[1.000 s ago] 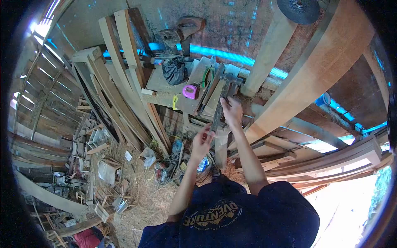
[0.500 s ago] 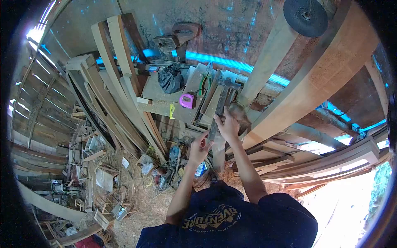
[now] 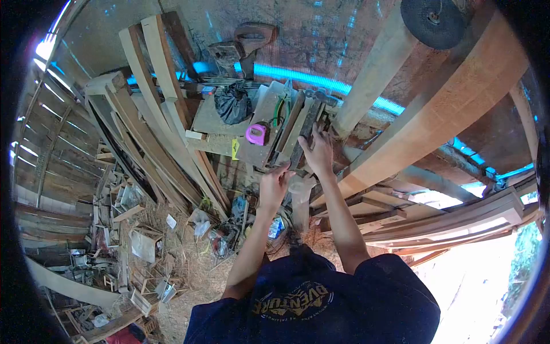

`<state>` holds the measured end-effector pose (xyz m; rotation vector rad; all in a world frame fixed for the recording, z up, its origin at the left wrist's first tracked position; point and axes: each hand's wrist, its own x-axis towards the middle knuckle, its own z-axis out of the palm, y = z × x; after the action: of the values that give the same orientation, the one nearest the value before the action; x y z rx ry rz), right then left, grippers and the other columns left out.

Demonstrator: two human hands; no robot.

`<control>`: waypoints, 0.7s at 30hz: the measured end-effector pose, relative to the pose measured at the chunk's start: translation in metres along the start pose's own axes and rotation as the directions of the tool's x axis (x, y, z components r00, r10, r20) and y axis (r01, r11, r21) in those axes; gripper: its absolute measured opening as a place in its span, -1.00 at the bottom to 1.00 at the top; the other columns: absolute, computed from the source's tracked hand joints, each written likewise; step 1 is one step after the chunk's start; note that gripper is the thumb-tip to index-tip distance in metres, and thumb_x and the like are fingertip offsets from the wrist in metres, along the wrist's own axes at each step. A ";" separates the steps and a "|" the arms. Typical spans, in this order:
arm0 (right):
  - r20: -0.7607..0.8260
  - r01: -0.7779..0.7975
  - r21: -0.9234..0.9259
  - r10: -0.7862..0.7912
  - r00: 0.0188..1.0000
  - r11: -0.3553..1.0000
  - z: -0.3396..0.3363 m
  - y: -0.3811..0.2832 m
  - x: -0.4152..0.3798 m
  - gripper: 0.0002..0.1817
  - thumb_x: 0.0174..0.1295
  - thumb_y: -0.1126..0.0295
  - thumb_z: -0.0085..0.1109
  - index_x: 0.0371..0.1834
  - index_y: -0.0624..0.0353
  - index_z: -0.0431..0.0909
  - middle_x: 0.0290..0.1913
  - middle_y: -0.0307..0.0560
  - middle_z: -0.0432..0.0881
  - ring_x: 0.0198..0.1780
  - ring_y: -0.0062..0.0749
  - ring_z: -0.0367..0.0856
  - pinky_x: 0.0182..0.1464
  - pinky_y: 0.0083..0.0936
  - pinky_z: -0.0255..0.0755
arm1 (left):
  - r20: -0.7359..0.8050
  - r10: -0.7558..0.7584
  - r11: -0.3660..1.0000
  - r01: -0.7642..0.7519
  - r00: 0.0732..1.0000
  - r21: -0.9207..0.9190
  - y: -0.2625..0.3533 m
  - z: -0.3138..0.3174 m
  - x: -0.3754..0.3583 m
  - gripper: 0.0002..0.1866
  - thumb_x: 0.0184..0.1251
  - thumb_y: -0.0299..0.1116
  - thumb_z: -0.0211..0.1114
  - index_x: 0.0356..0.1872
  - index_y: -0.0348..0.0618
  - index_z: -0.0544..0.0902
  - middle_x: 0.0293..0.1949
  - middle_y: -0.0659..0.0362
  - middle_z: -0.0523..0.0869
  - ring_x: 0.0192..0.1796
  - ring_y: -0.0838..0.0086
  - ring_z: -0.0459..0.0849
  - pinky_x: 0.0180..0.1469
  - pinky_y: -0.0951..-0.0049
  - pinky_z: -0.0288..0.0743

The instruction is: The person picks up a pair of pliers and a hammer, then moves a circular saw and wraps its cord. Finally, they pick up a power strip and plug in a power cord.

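Right of the pink tape measure [image 3: 255, 134] is a dark hammer [image 3: 307, 123], head away from you. Your right hand [image 3: 319, 153], fingers partly spread, is at its handle; your left hand [image 3: 274, 184], fingers curled, is by the near end. Whether either grips, I cannot tell.

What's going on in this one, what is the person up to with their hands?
A person has both bare hands at a long, dark tool at the edge of a cluttered bench. The right hand is beside its shaft, the left hand near its lower end; how firmly either grips is unclear. Left of the tool lie a green-handled tool, a pink tape measure and a black plastic bag.
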<state>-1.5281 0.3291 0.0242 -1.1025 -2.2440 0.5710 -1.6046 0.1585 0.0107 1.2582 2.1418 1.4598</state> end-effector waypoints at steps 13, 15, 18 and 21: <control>-0.078 0.022 0.176 -0.008 0.997 0.984 -0.008 -0.024 -0.104 -0.42 0.40 0.13 0.26 0.40 0.16 0.49 0.01 0.19 0.66 0.16 0.13 0.55 0.32 -0.08 0.31 | 0.012 -0.104 0.993 0.104 0.995 -0.051 0.010 -0.045 -0.054 -0.57 0.34 -0.28 0.45 0.18 -0.22 0.69 -0.22 0.01 0.81 -0.46 0.47 0.55 -0.35 0.40 0.47; -0.106 0.069 0.195 -0.049 0.993 0.978 -0.009 -0.036 -0.115 -0.49 0.38 0.18 0.29 0.31 0.18 0.54 -0.09 0.14 0.65 0.06 0.08 0.57 0.24 -0.12 0.36 | 0.001 -0.136 0.983 0.135 0.991 -0.127 0.012 -0.054 -0.067 -0.63 0.39 -0.33 0.43 0.14 -0.29 0.70 -0.21 0.09 0.82 -0.33 0.58 0.62 -0.26 0.48 0.52; -0.134 0.127 0.229 -0.098 0.986 0.965 -0.017 -0.066 -0.141 -0.63 0.35 0.24 0.32 0.10 0.23 0.62 -0.15 0.08 0.62 -0.01 0.02 0.56 0.15 -0.15 0.39 | -0.011 -0.155 0.956 0.148 0.988 -0.254 0.004 -0.069 -0.083 -0.70 0.45 -0.38 0.39 0.09 -0.34 0.70 -0.19 0.15 0.82 -0.22 0.63 0.66 -0.16 0.53 0.55; -0.076 0.056 0.245 -0.038 0.996 0.968 -0.028 -0.097 -0.166 -0.73 0.33 0.27 0.32 -0.07 0.25 0.64 -0.10 0.09 0.62 0.04 0.07 0.55 0.15 -0.13 0.41 | 0.042 -0.190 0.934 0.194 0.981 -0.299 0.001 -0.093 -0.103 -0.76 0.50 -0.42 0.34 0.04 -0.36 0.70 -0.22 0.18 0.80 -0.21 0.64 0.66 -0.14 0.53 0.55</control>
<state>-1.4823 0.1426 0.0530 -0.9263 -2.0666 0.7573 -1.6018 0.0214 0.0291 0.9196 1.8806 1.6119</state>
